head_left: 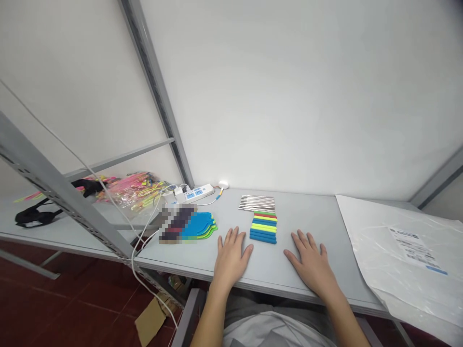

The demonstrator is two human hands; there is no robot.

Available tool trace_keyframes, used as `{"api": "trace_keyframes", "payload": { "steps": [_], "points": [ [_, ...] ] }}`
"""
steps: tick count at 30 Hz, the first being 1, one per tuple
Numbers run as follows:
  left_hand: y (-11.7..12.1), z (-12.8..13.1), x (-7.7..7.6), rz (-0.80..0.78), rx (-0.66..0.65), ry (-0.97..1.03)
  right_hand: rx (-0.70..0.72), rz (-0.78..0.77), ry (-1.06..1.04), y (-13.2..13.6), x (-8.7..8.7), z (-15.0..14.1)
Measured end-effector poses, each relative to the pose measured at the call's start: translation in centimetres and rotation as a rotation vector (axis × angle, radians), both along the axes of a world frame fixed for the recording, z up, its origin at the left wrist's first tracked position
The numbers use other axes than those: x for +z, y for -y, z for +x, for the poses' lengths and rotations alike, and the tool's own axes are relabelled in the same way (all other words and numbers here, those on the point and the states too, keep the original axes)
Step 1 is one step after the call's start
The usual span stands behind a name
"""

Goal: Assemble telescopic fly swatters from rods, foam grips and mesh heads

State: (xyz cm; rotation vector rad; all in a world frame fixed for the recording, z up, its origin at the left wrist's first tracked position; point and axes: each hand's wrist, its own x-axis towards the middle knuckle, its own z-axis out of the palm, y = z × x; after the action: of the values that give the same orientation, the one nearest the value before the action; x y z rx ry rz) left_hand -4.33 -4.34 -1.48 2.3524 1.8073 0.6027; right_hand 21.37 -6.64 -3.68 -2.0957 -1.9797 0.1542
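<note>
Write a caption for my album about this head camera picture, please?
Two bare hands rest beside blue, yellow, green and red sticks on a grey table.

"Which colours are shown by the row of short tubes [263, 227]?"

"Green, red, yellow and blue are seen in stripes, with blue repeated at the near end."

"And the thin rods [256, 203]?"

"A plain, shiny silver is shown."

"How is the surface [300, 212] coloured?"

"Pale grey is seen; the flat pieces [198, 225] are coloured bright blue and lime green, and the white sheet [379, 241] is marked with dark print and a blue bar."
</note>
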Motion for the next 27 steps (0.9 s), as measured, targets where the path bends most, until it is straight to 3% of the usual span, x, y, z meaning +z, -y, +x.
{"api": "trace_keyframes", "payload": {
  "steps": [8, 13, 16, 19, 23, 27],
  "points": [
    [0.2, -0.2, 0.7, 0.01, -0.151, 0.115, 0.007, -0.099, -0.057, 0.1, 0.9, 0.2],
    [0.1, -0.4, 0.5, 0.012, -0.155, 0.08, 0.059, -0.161, -0.298, -1.7, 4.7, 1.3],
    [0.0, -0.5, 0.5, -0.006, -0.154, 0.075, 0.085, -0.105, -0.27, -5.8, 8.0, 0.7],
    [0.0, -0.6, 0.5, -0.028, -0.167, 0.039, 0.187, -0.042, -0.188, -12.1, 10.0, -1.0],
    [-0.1, -0.6, 0.3, -0.033, -0.169, -0.032, 0.264, -0.041, -0.095, -20.3, 9.7, -3.8],
    [-0.4, -0.9, 0.0, -0.015, -0.209, -0.101, 0.351, -0.066, 0.004, -25.4, 8.3, -6.0]
  ]
}}
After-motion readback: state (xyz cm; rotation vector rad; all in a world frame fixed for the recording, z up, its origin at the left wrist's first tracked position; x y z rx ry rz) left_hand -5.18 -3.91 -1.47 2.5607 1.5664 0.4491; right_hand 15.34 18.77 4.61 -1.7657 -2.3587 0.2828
